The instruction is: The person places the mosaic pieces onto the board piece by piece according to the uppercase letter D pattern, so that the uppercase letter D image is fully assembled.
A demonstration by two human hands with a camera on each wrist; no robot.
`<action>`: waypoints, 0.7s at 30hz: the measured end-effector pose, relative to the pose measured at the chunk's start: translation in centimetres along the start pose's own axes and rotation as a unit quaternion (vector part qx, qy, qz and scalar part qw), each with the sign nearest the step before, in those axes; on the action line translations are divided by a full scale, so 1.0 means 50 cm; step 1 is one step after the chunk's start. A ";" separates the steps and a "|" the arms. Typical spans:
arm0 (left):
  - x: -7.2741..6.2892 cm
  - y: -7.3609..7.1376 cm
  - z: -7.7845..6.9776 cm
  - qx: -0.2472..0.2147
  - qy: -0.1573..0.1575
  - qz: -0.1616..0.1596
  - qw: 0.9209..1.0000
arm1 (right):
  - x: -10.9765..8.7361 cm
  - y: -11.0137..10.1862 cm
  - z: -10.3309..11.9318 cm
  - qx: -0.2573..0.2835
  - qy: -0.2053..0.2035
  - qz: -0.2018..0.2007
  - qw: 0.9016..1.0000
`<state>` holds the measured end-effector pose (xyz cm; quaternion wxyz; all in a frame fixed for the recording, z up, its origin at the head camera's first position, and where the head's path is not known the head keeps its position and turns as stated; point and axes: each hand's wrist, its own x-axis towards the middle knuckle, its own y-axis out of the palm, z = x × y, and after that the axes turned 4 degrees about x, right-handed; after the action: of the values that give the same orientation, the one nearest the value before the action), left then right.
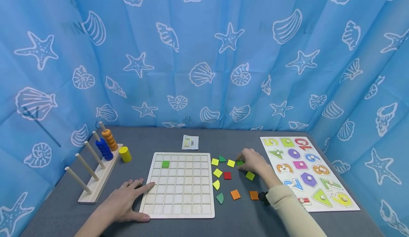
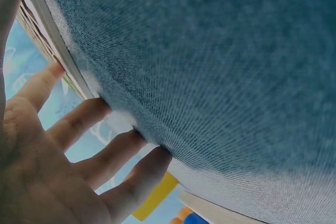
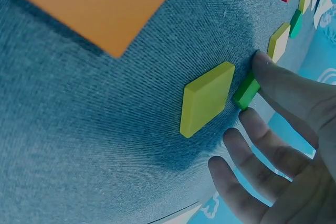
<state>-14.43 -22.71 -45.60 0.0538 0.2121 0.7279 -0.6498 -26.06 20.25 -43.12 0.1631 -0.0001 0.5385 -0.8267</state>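
Note:
My left hand (image 1: 125,200) rests at the left edge of a white wooden grid board (image 1: 183,189), its index finger and thumb touching the frame and its other fingers spread on the table. One green square tile (image 1: 165,164) lies in a cell near the board's upper left. To the right of the board, my right hand (image 1: 252,161) pinches a second green tile (image 3: 245,92) between thumb and index finger, low over the cloth. Close beside that hand lies a yellow-green tile (image 3: 207,98). An orange tile (image 3: 100,3) looms large in the right wrist view.
Between board and right hand lie several loose tiles, among them a red square (image 1: 227,175) and an orange square (image 1: 235,194). A small pattern card (image 1: 190,142) is behind the board. A peg stand (image 1: 101,176) and yellow cylinder (image 1: 125,154) stand left; a number puzzle (image 1: 308,173) lies right.

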 end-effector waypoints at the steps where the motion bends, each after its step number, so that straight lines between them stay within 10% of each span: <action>1: 0.001 -0.001 0.000 0.000 0.001 0.000 1.000 | 0.000 0.000 -0.001 0.002 0.000 0.000 1.000; 21: 0.002 0.004 0.005 0.001 0.005 -0.003 1.000 | 0.003 0.002 -0.007 0.020 0.004 0.001 1.000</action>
<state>-14.48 -22.92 -45.85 0.0483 0.2132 0.7280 -0.6498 -26.23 20.47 -43.40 0.1615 0.0072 0.5222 -0.8374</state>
